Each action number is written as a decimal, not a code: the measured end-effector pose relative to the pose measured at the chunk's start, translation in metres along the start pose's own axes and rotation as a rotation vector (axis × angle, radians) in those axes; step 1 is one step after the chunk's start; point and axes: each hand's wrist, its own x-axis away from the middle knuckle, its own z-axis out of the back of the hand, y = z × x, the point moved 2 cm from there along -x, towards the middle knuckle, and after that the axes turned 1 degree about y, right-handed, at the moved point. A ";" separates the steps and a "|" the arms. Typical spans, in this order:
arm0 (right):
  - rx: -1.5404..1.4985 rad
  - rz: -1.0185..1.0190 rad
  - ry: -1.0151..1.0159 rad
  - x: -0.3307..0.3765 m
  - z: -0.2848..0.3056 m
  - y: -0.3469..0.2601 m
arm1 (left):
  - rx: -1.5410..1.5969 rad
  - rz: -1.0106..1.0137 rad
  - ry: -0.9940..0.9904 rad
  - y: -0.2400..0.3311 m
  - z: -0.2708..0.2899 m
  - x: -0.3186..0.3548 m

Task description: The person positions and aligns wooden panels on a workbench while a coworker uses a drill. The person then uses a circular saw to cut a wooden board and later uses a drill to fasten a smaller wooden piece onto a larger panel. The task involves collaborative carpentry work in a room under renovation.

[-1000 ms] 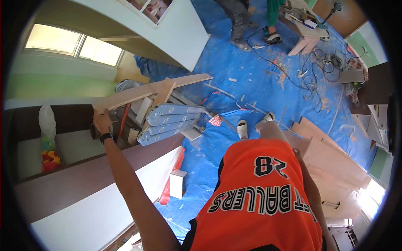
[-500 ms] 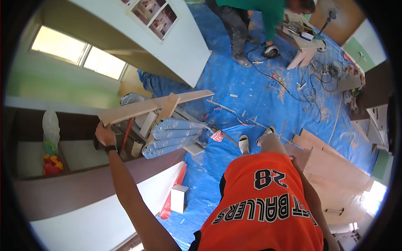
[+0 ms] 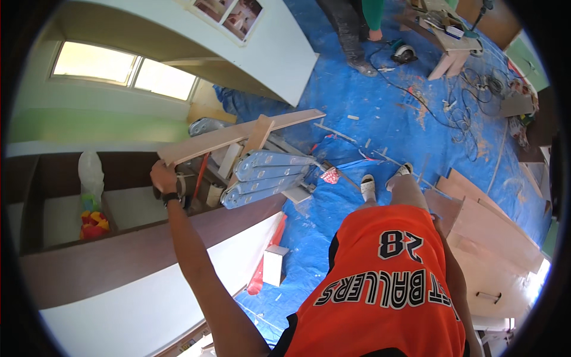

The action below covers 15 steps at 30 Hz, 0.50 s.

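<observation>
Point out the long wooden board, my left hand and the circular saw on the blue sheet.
Long wooden board (image 3: 221,138): head view, on its surface, around mid-length.
Left hand (image 3: 164,177): head view, on the back of the hand.
Circular saw (image 3: 404,55): head view, on its round dark part.

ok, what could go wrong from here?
1. The left hand holds the long board near one end, so its far end could swing or slip.
2. Loose strips lie on the blue sheet near the feet; a step there might slip or trip.
3. The saw sits beside the co-worker, with loose cords nearby that could snag a foot.
</observation>
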 end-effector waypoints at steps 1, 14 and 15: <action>-0.006 -0.003 -0.002 -0.001 -0.002 0.001 | -0.001 0.009 -0.006 0.003 0.004 0.000; -0.055 -0.034 0.011 -0.002 -0.007 0.011 | 0.099 0.077 -0.032 -0.007 -0.009 0.006; -0.058 -0.036 0.009 -0.002 -0.008 0.011 | 0.132 0.088 -0.076 -0.005 -0.006 0.004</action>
